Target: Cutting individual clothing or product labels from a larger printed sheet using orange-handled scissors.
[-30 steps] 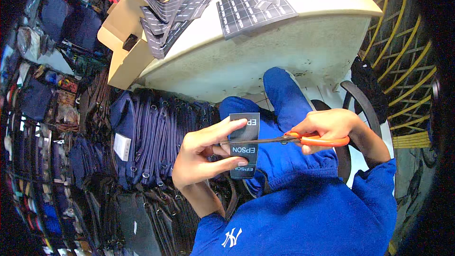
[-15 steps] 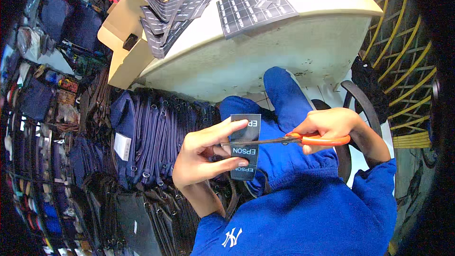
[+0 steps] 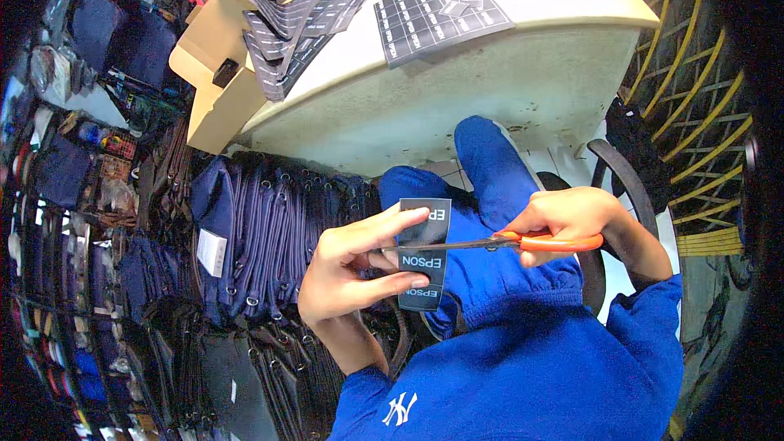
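My left hand point(image 3: 347, 268) grips a dark strip of printed labels point(image 3: 422, 302) by its left side, the fingers spread above and below its middle. Held upright over my lap, the strip shows light lettering on black. Orange-handled scissors point(image 3: 563, 242) are in my right hand point(image 3: 569, 216), fingers wrapped round the handles. Their blades lie level across the strip between two labels, pointing toward my left palm. The blades look closed or nearly so; whether the strip is cut through there, I cannot tell.
Ahead is a cream table point(image 3: 539, 37) with dark label sheets point(image 3: 441, 20) and small cut pieces point(image 3: 461, 5). An open cardboard box point(image 3: 220, 106) sits at its left edge. Stacked navy bags point(image 3: 278, 237) stand left of my legs, and a chair arm point(image 3: 625, 175) is at my right.
Almost nothing differs. Both hands, the label strip and the scissors keep their places, apart from a very slight shift of the strip.
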### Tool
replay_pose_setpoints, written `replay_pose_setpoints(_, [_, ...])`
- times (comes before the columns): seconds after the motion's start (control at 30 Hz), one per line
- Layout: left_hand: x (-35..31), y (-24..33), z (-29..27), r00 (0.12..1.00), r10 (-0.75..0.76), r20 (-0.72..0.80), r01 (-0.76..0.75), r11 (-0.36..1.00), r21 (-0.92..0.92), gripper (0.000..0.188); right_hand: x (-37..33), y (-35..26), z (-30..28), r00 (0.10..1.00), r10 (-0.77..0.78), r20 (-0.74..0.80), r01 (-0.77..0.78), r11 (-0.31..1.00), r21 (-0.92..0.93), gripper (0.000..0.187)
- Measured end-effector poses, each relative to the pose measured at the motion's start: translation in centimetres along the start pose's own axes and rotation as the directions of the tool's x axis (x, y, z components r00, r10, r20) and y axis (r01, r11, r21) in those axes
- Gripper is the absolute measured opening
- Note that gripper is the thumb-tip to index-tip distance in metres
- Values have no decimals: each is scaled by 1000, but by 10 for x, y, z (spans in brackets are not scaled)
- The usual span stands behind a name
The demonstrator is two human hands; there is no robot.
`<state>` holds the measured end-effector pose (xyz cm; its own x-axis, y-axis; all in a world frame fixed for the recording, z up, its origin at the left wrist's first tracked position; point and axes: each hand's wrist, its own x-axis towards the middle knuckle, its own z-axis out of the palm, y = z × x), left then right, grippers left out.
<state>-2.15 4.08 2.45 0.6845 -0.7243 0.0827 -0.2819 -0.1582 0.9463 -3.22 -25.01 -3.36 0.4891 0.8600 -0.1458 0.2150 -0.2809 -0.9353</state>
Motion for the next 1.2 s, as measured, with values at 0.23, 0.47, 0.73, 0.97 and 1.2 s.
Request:
replay_pose_setpoints(0.23, [1,-1,0,1000,12,12,-12,1000,3,63,0,1,1,1000,-6,1,6,1000,-8,45])
replay_pose_setpoints(0.47, [0,-1,-2,1000,-14,28,12,997,72,63,0,-3,1,1000,24,-11,-24,1000,-13,45])
replay_pose_setpoints(0.73, [0,-1,1,998,-30,-48,32,999,30,63,0,2,3,1000,-21,-17,20,998,-66,45])
replay_pose_setpoints(0.97, [1,-4,1,999,16,-47,-13,997,81,64,2,1,2,1000,22,-20,-24,995,-101,47])
replay_pose_setpoints(1.2, [-2,-3,1,988,-103,-116,107,994,31,66,0,5,1,995,51,-89,-60,993,-100,49])
